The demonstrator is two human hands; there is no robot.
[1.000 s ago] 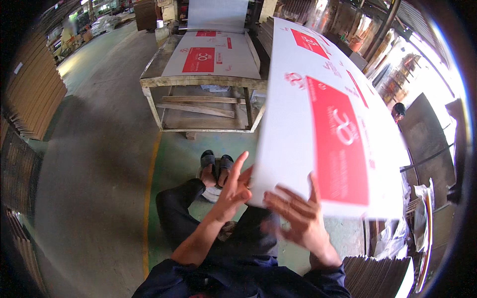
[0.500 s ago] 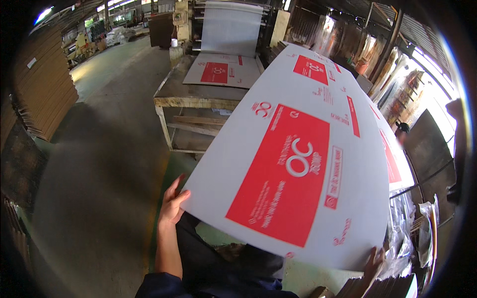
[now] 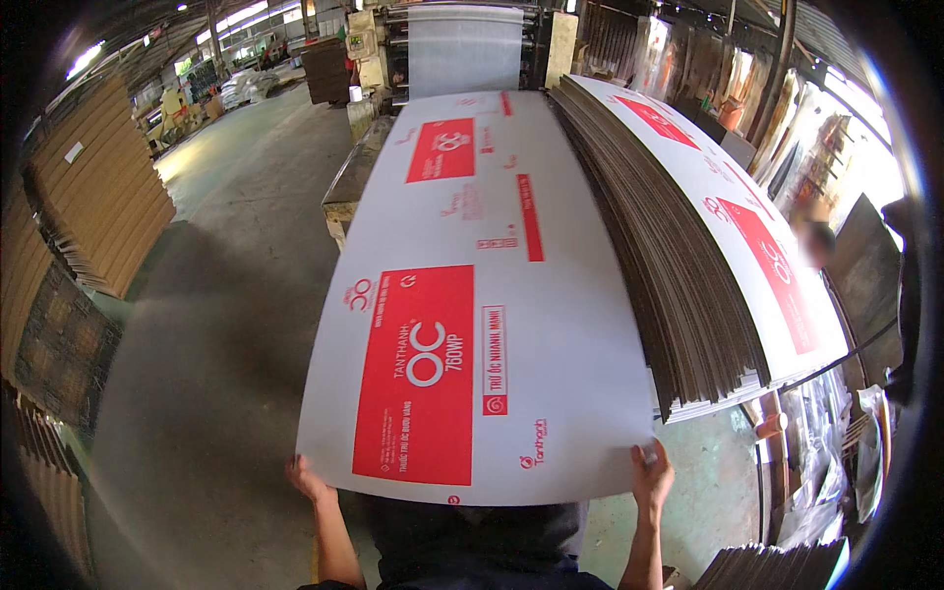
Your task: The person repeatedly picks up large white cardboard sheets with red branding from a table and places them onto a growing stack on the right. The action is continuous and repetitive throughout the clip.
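Note:
A large white cardboard sheet (image 3: 565, 423) with red printed blocks stretches away from me, its near edge at my waist. My left hand (image 3: 311, 479) grips its near left corner, and my right hand (image 3: 652, 474) grips the near right corner; the fingers are partly hidden at the edges. The sheet's far end reaches the machine (image 3: 464, 49) with a pale sheet hanging between its side posts. Just right of it stands a tall stack of similar printed sheets (image 3: 678, 285), its brown layered edges facing me.
Brown cardboard stacks (image 3: 98, 187) rise along the left side. A worn table (image 3: 346, 192) is partly covered by the sheet. Clear plastic wrapping (image 3: 814, 462) hangs at the right, above another cardboard stack (image 3: 772, 568). A person (image 3: 816, 241) is beyond the tall stack.
The sheet has swung left off the tall stack and now lies straight ahead over the table. Both hands moved left with it, the left one also lower.

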